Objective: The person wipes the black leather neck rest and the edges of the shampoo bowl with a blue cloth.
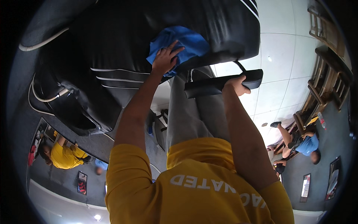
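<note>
My left hand (165,60) presses a blue cloth (187,42) against the black upholstery of a padded chair (117,47) with white piping. Its fingers are spread over the crumpled fabric, holding it to the surface. My right hand (237,85) grips a black padded bar (208,85) near its right end, fingertips around the edge. Metal brackets join that bar to the chair's underside. Part of the cloth's lower edge hangs over the chair's front side.
Grey-trousered legs (183,112) stand right under the bar. Pale hoses (46,44) loop around the chair's left side. White floor tiles (279,64) spread to the right, with wooden chairs (318,84) beyond. A person in blue (307,144) sits there. A wall mirror (64,179) shows a yellow shirt.
</note>
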{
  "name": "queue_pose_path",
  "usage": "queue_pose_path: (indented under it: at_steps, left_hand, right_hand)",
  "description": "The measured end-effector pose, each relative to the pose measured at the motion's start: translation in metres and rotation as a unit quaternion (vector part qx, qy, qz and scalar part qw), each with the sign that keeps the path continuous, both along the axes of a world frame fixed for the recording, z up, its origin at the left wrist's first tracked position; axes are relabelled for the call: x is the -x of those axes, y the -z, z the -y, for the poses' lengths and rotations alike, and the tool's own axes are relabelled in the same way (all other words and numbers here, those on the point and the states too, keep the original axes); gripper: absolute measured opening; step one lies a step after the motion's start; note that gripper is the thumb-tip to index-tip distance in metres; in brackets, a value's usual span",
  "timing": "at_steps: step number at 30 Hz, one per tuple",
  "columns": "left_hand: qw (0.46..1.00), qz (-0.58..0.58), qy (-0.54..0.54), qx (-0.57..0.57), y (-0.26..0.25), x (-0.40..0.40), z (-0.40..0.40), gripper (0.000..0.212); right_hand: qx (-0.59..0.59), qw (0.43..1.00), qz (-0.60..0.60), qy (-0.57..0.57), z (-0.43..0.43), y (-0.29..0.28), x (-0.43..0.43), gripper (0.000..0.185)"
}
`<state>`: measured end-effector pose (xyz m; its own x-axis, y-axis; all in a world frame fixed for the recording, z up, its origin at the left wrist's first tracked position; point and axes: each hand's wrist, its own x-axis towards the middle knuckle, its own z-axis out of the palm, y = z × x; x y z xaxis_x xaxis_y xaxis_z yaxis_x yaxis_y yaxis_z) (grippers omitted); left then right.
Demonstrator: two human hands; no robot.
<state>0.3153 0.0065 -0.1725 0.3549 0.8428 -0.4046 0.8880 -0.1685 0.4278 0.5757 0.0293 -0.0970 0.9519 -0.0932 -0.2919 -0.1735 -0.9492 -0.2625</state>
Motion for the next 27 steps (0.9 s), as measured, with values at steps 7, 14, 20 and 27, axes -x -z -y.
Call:
queue_pose_path:
  at_steps: [7, 14, 20, 27]
  left_hand:
    - [0.972, -0.071, -0.114, -0.192, 0.022, -0.016, -0.098, 0.063]
    - [0.912, -0.092, -0.26, -0.303, 0.04, -0.05, -0.213, 0.068]
    - [0.941, -0.082, -0.224, -0.24, 0.058, -0.098, -0.275, 0.068]
    - [0.971, 0.136, 0.002, -0.199, 0.091, -0.2, -0.212, 0.067]
  right_hand:
    - [-0.002, 1.0, -0.014, -0.007, 0.002, 0.0, -0.003, 0.055]
    - [-0.011, 0.999, -0.036, -0.014, 0.005, -0.001, -0.005, 0.056]
    - [-0.015, 0.999, -0.027, -0.008, 0.006, 0.001, -0.003, 0.054]
    - [-0.042, 0.998, 0.002, -0.042, 0.019, 0.011, 0.0, 0.052]
